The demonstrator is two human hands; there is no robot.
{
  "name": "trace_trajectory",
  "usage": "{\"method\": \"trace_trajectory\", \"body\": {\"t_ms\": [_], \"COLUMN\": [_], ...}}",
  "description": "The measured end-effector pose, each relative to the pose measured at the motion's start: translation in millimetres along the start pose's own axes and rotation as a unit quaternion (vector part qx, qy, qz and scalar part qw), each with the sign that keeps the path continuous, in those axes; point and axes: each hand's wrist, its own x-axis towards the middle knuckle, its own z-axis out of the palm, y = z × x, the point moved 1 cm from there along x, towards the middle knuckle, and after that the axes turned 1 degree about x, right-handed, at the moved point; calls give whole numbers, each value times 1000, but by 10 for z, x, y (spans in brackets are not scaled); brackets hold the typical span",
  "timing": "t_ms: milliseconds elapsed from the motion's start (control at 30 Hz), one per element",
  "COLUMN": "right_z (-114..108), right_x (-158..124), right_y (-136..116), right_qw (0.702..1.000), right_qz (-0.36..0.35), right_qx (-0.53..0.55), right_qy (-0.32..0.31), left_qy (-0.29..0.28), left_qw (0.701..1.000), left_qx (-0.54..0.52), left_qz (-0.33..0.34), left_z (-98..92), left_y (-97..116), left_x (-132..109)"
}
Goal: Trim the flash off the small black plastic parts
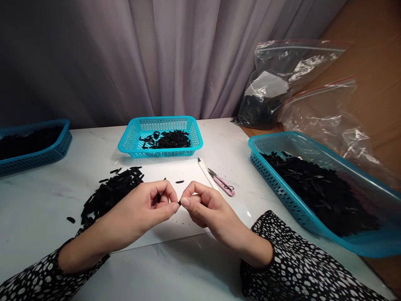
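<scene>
My left hand (138, 213) and my right hand (216, 213) meet over a white sheet (150, 238), fingertips pinched together. Between them is a tiny black piece (179, 203), mostly hidden by the fingers. Something black also shows inside the curled fingers of my left hand. Beside and partly behind that hand spreads a pile of small, thin black pieces (109, 190). A single black sliver (179, 182) lies on the sheet just beyond my fingertips, and dark crumbs are scattered below them.
Pink-handled thread snips (223, 184) and a slim white tool with a dark tip (205, 170) lie beyond my right hand. Blue baskets with black pieces stand at the back (123, 142), left (59, 146) and right (282, 200). Clear zip bags (266, 100) stand behind the right basket.
</scene>
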Motion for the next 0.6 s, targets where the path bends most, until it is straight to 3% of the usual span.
{"method": "trace_trajectory", "body": {"t_ms": [367, 600], "right_z": [53, 58], "right_x": [1, -2], "right_y": [3, -26], "right_qw": [989, 984], "right_qz": [84, 107], "right_qx": [120, 139], "right_qy": [-14, -37], "left_qy": [-22, -38], "left_qw": [1000, 996], "left_qx": [-20, -84], "left_qz": [9, 1], "left_z": [1, 4], "left_y": [10, 5], "left_x": [22, 15]}}
